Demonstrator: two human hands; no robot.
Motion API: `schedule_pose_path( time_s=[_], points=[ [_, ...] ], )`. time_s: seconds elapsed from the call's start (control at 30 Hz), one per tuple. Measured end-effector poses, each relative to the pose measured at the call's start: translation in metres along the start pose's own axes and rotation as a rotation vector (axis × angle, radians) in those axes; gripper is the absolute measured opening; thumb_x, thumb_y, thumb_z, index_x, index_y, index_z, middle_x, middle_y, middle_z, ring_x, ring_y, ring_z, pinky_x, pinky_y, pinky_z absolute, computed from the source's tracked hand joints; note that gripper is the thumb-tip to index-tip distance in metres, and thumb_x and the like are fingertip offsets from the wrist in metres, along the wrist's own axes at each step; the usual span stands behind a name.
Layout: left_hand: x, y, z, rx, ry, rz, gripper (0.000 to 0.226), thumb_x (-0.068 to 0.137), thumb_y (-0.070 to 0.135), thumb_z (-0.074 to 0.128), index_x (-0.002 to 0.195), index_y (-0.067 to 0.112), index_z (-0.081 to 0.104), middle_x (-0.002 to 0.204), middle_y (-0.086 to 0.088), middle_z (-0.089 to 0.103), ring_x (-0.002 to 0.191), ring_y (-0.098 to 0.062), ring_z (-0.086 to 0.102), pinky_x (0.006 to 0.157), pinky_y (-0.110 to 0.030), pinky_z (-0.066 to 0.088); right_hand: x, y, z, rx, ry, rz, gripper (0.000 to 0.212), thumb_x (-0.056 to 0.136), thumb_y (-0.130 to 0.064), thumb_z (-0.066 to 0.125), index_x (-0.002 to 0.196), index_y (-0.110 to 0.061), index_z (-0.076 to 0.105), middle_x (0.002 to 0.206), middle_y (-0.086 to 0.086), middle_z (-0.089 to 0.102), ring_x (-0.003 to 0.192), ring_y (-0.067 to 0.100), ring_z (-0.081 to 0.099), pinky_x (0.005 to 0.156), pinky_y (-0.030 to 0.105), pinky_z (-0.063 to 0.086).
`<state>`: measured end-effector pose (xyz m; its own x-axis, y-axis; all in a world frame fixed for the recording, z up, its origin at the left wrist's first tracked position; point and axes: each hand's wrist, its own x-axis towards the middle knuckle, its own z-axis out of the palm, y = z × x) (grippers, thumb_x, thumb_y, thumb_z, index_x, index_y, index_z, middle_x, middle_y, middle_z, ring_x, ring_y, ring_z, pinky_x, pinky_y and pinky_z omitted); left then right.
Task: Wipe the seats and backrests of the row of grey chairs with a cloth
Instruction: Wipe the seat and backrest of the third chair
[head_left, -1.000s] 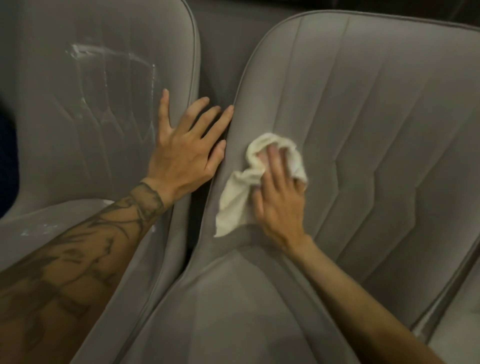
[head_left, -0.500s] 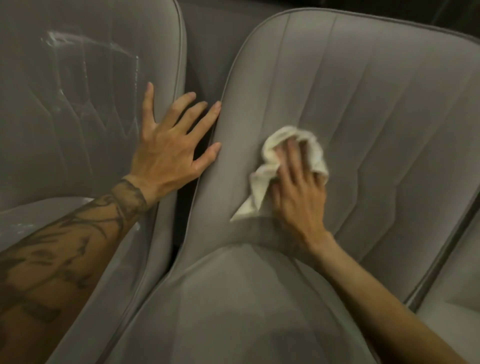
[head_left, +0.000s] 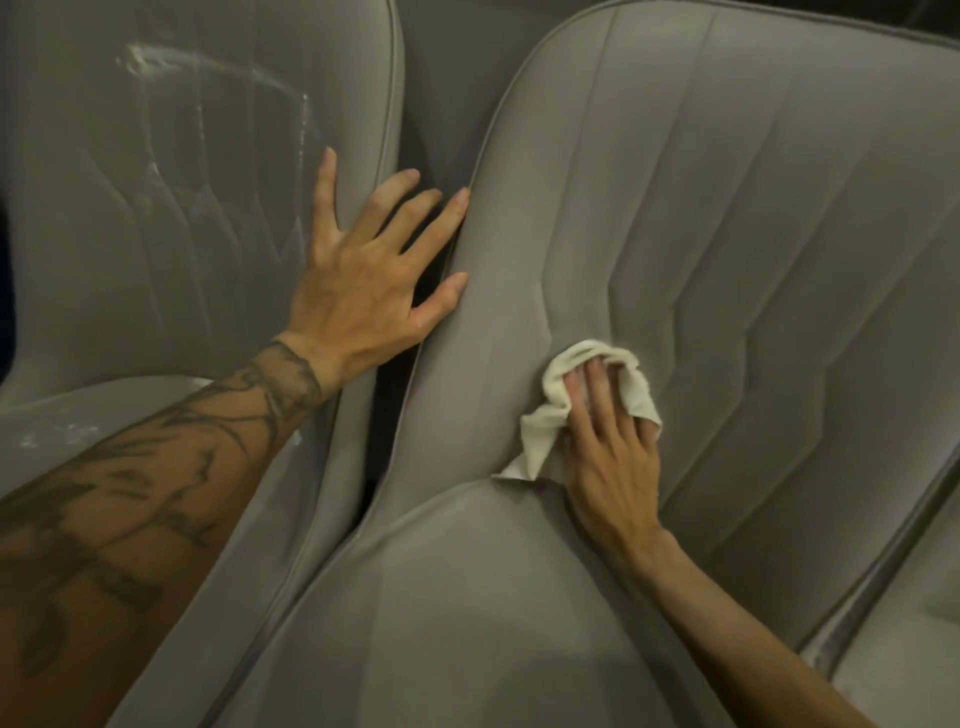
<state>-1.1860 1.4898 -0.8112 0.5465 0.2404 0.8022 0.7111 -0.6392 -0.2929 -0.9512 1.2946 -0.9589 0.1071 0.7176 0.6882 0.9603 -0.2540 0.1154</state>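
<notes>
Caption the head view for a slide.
Right hand presses cloth on grey chair backrest; left hand rests spread on neighbouring chair.

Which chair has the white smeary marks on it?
The left chair, where the left hand rests; the middle chair under the cloth looks plain grey.

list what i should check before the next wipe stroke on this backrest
1. Contact: the cloth is pressed against the middle chair's backrest by the right hand: ok.
2. Bracing by the left hand, spread flat across both chairs' edges: ok.
3. Spread of the cloth: not ok, bunched, one corner trailing by the seat.
4. Path above the cloth free of objects: ok.
5. Dampness of the cloth: cannot tell.
6. Cleanliness of the left chair's backrest: not ok, white streaks show.
</notes>
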Motion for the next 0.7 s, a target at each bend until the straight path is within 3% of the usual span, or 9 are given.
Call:
schedule_pose_path(
  time_s=[0.1, 0.2, 0.27, 0.43, 0.53, 0.6, 0.7],
  points=[
    [0.000, -0.001, 0.001, 0.004, -0.002, 0.001, 0.066, 0.108, 0.059, 0.034, 0.164, 0.023, 0.035, 0.149, -0.005, 0.057, 0.150, -0.026, 0.042, 0.123, -0.075, 0.011, 0.009, -0.036, 0.005, 0.128, 0.026, 0.161, 0.074, 0.100, -0.032, 0.041, 0.166, -0.020, 0.010, 0.174, 0.003, -0.002, 0.162, 0.018, 0.002, 0.116, 0.046, 0.027],
    [0.001, -0.001, 0.000, -0.005, -0.013, 0.002, 0.067, 0.108, 0.059, 0.033, 0.164, 0.023, 0.034, 0.150, -0.006, 0.056, 0.151, -0.026, 0.041, 0.123, -0.076, 0.011, 0.010, -0.065, 0.007, 0.214, -0.022, 0.132, 0.072, 0.104, -0.036, 0.036, 0.166, -0.021, 0.003, 0.173, 0.005, -0.007, 0.161, 0.021, -0.003, 0.117, 0.052, 0.032],
    [0.000, -0.002, 0.000, -0.003, -0.003, 0.005, 0.066, 0.109, 0.059, 0.033, 0.164, 0.023, 0.034, 0.149, -0.005, 0.057, 0.151, -0.026, 0.042, 0.123, -0.075, 0.011, 0.031, -0.065, -0.004, 0.229, 0.028, 0.141, 0.074, 0.104, -0.034, 0.037, 0.165, -0.020, -0.001, 0.173, 0.011, 0.001, 0.161, 0.026, 0.002, 0.117, 0.054, 0.031],
    [0.000, -0.002, -0.001, -0.007, -0.002, 0.003, 0.066, 0.108, 0.058, 0.035, 0.164, 0.022, 0.035, 0.148, -0.005, 0.058, 0.150, -0.026, 0.043, 0.123, -0.076, 0.010, 0.174, -0.046, -0.065, 0.220, 0.376, 0.192, 0.065, 0.102, -0.027, 0.044, 0.162, -0.012, 0.025, 0.169, 0.017, 0.023, 0.159, 0.034, 0.017, 0.119, 0.046, 0.025],
    [0.001, -0.001, -0.003, -0.020, 0.006, -0.002, 0.062, 0.108, 0.057, 0.037, 0.153, 0.017, 0.052, 0.146, -0.006, 0.061, 0.149, -0.027, 0.045, 0.122, -0.077, 0.012, 0.230, -0.044, -0.083, 0.116, 0.493, 0.220, 0.060, 0.103, -0.033, 0.044, 0.159, -0.015, 0.035, 0.166, 0.013, 0.033, 0.156, 0.033, 0.026, 0.117, 0.043, 0.025],
    [0.001, 0.000, -0.003, -0.022, -0.008, 0.000, 0.065, 0.108, 0.058, 0.034, 0.153, 0.015, 0.053, 0.147, -0.007, 0.060, 0.149, -0.027, 0.044, 0.122, -0.077, 0.011, 0.208, -0.054, -0.072, 0.087, 0.425, 0.113, 0.059, 0.105, -0.036, 0.042, 0.161, -0.018, 0.033, 0.168, 0.011, 0.029, 0.159, 0.028, 0.020, 0.117, 0.046, 0.024],
    [0.001, -0.001, -0.005, -0.027, -0.029, 0.005, 0.067, 0.109, 0.059, 0.031, 0.164, 0.020, 0.036, 0.151, -0.005, 0.057, 0.151, -0.027, 0.042, 0.122, -0.076, 0.010, 0.145, -0.056, -0.054, 0.129, 0.241, -0.050, 0.061, 0.105, -0.030, 0.048, 0.162, -0.020, 0.030, 0.171, 0.008, 0.024, 0.160, 0.016, 0.002, 0.119, 0.048, 0.026]
  ],
)
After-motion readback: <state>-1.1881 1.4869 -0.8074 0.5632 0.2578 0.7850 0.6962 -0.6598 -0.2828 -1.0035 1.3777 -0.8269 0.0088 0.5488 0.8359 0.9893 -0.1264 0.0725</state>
